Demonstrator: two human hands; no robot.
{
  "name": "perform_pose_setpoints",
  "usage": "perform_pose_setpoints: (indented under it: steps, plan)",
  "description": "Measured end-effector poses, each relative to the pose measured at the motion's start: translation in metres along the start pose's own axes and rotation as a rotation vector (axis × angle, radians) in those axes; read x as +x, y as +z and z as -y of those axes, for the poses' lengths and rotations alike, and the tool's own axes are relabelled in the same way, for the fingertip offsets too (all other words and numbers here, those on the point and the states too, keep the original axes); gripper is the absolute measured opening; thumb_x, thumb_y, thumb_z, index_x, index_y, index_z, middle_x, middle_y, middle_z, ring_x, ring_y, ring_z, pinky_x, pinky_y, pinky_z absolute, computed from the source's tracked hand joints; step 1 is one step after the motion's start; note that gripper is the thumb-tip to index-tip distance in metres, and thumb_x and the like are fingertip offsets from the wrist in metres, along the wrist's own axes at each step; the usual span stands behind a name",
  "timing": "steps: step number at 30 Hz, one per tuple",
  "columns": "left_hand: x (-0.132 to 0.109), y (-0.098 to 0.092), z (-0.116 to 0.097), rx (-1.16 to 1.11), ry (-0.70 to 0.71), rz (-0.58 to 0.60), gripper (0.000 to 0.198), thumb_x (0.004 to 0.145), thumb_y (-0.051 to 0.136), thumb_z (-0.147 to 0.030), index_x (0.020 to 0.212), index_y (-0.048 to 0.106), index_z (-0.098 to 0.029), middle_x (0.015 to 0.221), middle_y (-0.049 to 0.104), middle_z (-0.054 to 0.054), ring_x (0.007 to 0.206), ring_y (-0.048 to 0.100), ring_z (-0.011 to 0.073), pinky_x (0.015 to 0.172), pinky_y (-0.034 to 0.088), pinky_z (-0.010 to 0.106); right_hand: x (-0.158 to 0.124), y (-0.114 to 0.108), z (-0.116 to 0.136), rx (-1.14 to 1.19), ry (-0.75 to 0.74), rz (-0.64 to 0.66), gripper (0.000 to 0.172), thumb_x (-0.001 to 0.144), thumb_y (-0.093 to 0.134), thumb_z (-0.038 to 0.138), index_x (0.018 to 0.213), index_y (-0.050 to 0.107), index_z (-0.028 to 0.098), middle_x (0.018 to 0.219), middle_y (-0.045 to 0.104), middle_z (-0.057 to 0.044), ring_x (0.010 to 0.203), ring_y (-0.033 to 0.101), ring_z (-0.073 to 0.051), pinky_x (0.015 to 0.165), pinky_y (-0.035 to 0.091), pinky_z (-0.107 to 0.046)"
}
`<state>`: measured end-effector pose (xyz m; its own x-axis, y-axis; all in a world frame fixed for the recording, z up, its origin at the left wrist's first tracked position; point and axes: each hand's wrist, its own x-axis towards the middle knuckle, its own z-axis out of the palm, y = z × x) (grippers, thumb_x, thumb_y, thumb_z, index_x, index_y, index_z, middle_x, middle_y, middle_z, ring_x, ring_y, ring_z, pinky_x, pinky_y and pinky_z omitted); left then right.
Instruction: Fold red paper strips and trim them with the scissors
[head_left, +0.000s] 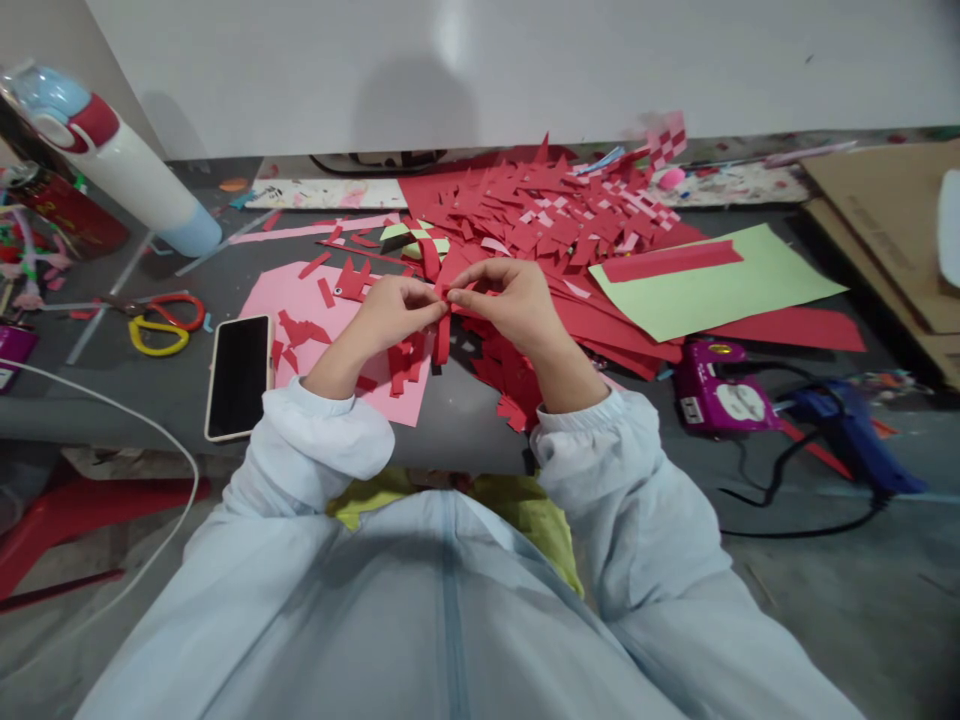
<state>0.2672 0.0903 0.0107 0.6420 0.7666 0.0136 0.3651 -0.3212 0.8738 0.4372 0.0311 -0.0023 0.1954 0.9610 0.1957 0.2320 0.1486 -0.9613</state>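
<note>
Fingertips of my left hand (401, 315) and my right hand (510, 305) meet in a pinch on a red paper strip (442, 340) that hangs down between them. Beneath my left hand lies a pink paper sheet (397, 405) with red paper scraps on it. A small red paper piece with an eye (349, 282) is just left of my left hand. Behind my hands spreads a large pile of red paper pieces (517, 200), some woven in pink and red checks. A green and dark checked woven piece (416, 238) sits at its left edge.
Scissors (161, 325) and a phone (240, 378) lie on the left, near a white bottle (142, 180) and a red can (67, 210). Rightward are a light green sheet (697, 300), a purple box (720, 390), a blue glue gun (855, 430) with cable, and cardboard (885, 220).
</note>
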Motion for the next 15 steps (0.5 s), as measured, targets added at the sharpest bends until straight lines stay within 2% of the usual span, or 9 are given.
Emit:
perform_pose_setpoints:
  steps: [7, 15]
  plan:
    - [-0.0011, -0.0001, 0.0011, 0.003, 0.026, 0.043, 0.023, 0.077, 0.065, -0.035, 0.064, 0.066, -0.016, 0.059, 0.062, 0.001, 0.057, 0.056, 0.0112, 0.057, 0.042, 0.026, 0.0007, 0.0012, -0.0034, 0.031, 0.026, 0.008, 0.019, 0.066, 0.074, 0.034, 0.071, 0.07, 0.016, 0.072, 0.071, -0.004, 0.063, 0.059, -0.013, 0.064, 0.049, -0.029]
    - [-0.0019, -0.0002, -0.0002, 0.01, -0.006, 0.049, 0.022, 0.076, 0.065, -0.036, 0.065, 0.066, -0.016, 0.059, 0.061, -0.001, 0.055, 0.053, 0.0098, 0.056, 0.04, 0.025, 0.0012, 0.0031, -0.0065, 0.068, 0.036, 0.014, 0.023, 0.066, 0.075, 0.038, 0.07, 0.069, 0.016, 0.07, 0.069, -0.004, 0.065, 0.061, -0.014, 0.063, 0.05, -0.029]
